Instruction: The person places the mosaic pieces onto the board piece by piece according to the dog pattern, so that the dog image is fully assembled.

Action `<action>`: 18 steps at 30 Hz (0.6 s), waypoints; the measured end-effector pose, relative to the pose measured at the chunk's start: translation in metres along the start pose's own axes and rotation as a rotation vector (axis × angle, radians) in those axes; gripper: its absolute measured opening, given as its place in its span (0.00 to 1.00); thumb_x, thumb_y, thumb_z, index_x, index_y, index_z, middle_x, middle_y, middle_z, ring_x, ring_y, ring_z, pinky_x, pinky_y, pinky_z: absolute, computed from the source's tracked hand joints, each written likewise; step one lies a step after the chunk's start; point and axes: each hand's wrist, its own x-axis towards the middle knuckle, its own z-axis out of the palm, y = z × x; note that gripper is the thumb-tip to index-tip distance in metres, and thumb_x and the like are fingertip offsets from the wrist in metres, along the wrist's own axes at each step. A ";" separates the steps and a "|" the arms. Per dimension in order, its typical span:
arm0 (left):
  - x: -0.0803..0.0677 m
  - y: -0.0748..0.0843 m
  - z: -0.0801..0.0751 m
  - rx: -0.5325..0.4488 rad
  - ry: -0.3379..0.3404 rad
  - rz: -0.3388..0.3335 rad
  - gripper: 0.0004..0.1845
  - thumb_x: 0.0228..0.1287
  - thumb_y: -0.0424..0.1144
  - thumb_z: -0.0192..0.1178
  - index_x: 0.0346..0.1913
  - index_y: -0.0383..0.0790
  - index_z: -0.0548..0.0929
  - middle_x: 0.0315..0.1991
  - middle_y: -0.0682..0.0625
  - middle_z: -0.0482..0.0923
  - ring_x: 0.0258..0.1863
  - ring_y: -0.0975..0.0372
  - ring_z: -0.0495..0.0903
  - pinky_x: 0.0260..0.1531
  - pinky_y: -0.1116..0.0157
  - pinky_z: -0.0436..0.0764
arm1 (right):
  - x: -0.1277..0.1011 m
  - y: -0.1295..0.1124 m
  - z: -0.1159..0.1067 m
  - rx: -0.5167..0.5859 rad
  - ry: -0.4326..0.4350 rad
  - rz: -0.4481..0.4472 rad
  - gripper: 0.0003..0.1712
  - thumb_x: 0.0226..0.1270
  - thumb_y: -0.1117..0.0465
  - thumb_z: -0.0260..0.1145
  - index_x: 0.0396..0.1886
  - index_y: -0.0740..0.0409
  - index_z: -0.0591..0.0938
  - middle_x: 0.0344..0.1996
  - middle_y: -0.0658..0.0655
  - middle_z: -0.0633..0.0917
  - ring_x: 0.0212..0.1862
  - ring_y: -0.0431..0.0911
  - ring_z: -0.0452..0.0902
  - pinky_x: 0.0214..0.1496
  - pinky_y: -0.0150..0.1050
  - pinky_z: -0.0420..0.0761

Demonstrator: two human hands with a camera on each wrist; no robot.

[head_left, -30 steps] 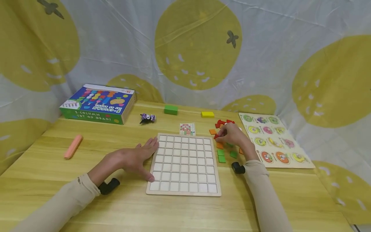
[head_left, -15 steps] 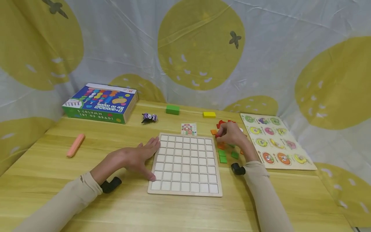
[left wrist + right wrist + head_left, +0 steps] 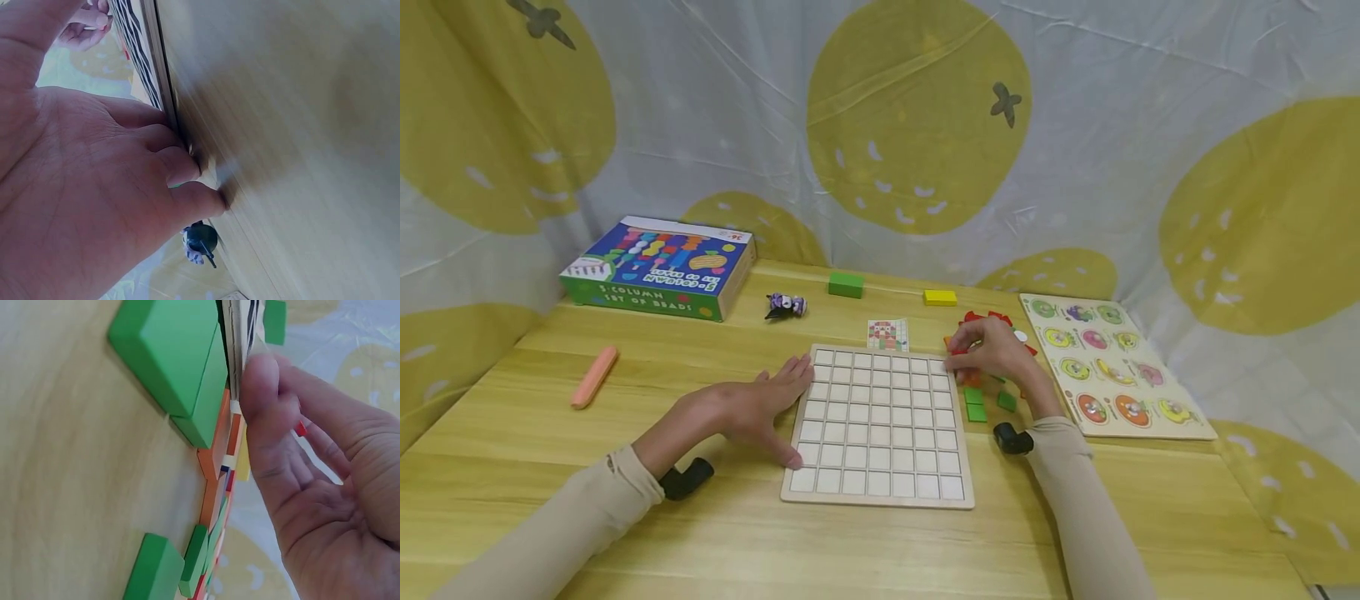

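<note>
Two hands are working at a wooden grid board (image 3: 880,425) lying flat on a pale wood-grain table (image 3: 550,467) in the head view. The left hand (image 3: 752,408) is lying flat, fingers straight, with its fingertips touching the board's left edge. The right hand (image 3: 992,350) is hovering at the board's upper right corner, pinching a small red tile (image 3: 957,352) between thumb and fingers. Flat square tiles (image 3: 976,404) in green, orange and red are lying scattered just beside the board's right edge, under and around that hand. A round-peg puzzle (image 3: 1112,367) is lying further right, well apart from the board. The board's square cells are showing bare wood, and open table is showing in front of its near edge. A small pattern card (image 3: 887,334) is sitting just behind the far edge. Along the back, a bead box (image 3: 655,267), a small figure (image 3: 784,305), a green block (image 3: 845,284) and a yellow block (image 3: 940,297) are standing near the draped cloth; a pink stick (image 3: 593,377) is lying at far left.

Left wrist view: the left hand (image 3: 94,206) is spreading wide, its fingers (image 3: 187,165) pressing against the board's raised rim (image 3: 164,94). The table surface is blurring.

Right wrist view: the right hand (image 3: 325,469) is curling narrowly, the red tile (image 3: 301,429) showing between its fingers. Thick green tiles (image 3: 175,356) with bevelled edges are lying on the table, and an orange tile (image 3: 212,456) is lying just beside them.
</note>
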 end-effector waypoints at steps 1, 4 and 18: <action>-0.001 0.000 0.000 0.001 0.001 0.001 0.70 0.62 0.57 0.79 0.86 0.25 0.41 0.87 0.32 0.27 0.87 0.38 0.30 0.82 0.35 0.40 | 0.000 0.000 0.000 0.017 -0.012 0.003 0.10 0.64 0.66 0.82 0.39 0.65 0.88 0.26 0.60 0.90 0.25 0.55 0.89 0.31 0.43 0.90; -0.002 0.000 0.000 0.005 0.003 0.002 0.69 0.62 0.57 0.79 0.86 0.25 0.41 0.87 0.31 0.27 0.87 0.38 0.30 0.82 0.35 0.41 | 0.000 -0.001 0.002 0.049 -0.031 0.004 0.10 0.66 0.65 0.81 0.40 0.64 0.87 0.21 0.61 0.88 0.19 0.55 0.86 0.25 0.44 0.87; -0.001 0.002 -0.001 0.019 -0.008 -0.017 0.70 0.63 0.58 0.78 0.86 0.26 0.41 0.88 0.32 0.27 0.87 0.39 0.30 0.82 0.35 0.41 | 0.005 -0.017 0.013 0.082 -0.140 -0.077 0.12 0.73 0.64 0.75 0.51 0.66 0.91 0.30 0.60 0.92 0.26 0.50 0.86 0.30 0.36 0.85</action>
